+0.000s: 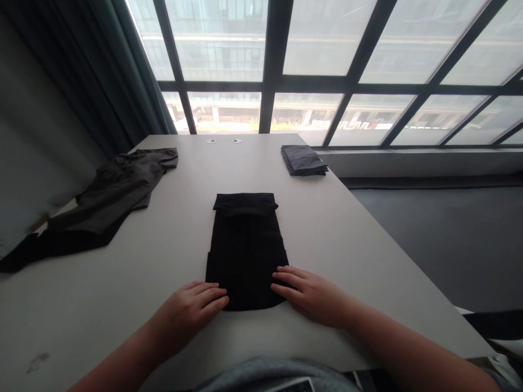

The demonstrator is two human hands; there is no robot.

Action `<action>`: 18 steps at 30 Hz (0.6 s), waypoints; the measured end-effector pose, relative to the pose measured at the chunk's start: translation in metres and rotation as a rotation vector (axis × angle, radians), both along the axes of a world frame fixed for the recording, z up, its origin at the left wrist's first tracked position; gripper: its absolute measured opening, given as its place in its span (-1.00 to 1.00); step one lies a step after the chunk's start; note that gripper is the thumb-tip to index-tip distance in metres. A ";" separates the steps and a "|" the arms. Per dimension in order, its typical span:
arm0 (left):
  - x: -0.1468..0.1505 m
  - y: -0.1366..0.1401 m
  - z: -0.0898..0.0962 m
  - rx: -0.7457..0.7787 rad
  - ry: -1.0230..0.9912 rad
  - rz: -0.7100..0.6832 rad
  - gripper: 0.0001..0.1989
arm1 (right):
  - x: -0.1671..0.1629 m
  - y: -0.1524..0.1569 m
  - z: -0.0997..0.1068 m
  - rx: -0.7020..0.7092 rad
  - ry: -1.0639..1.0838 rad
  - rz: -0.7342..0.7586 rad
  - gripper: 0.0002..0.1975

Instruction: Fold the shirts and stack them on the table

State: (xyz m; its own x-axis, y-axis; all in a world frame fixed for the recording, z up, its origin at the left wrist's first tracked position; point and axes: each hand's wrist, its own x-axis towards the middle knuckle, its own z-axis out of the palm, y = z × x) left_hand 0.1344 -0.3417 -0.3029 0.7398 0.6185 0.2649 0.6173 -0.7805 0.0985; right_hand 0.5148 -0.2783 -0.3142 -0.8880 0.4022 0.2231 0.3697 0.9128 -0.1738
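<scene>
A black garment (247, 250), folded into a narrow panel, lies flat on the white table in front of me. Its far end has a folded-over band, perhaps a collar, and its near edge is rounded. My left hand (192, 310) rests on the near left corner with the fingers stretched over the cloth. On the lower right edge lies my right hand (308, 294), its fingers extended and slightly spread. Neither hand grips the fabric. What lies under the fingertips is hidden.
Loose dark grey and black clothes (110, 196) are heaped along the left side of the white table (347, 256). A folded grey stack with striped edges (304, 159) sits at the far right edge. Beyond stand a window (310, 84) and a dark curtain (90, 65).
</scene>
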 end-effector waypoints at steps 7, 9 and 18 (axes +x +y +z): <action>-0.002 0.003 -0.003 0.064 0.009 0.122 -0.51 | -0.002 -0.002 -0.009 0.070 0.070 -0.083 -0.53; 0.000 0.005 -0.003 0.099 -0.015 0.132 -0.59 | -0.003 0.000 -0.011 0.032 0.118 -0.088 -0.60; 0.000 0.006 0.023 0.063 -0.211 -0.017 -0.75 | 0.012 -0.003 0.015 -0.264 0.154 -0.125 -0.69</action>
State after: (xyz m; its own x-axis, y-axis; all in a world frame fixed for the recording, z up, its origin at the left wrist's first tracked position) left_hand 0.1343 -0.3355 -0.2802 0.6740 0.5842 0.4522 0.5753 -0.7990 0.1748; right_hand 0.5267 -0.2815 -0.2992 -0.7920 0.5679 0.2239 0.4274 0.7777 -0.4610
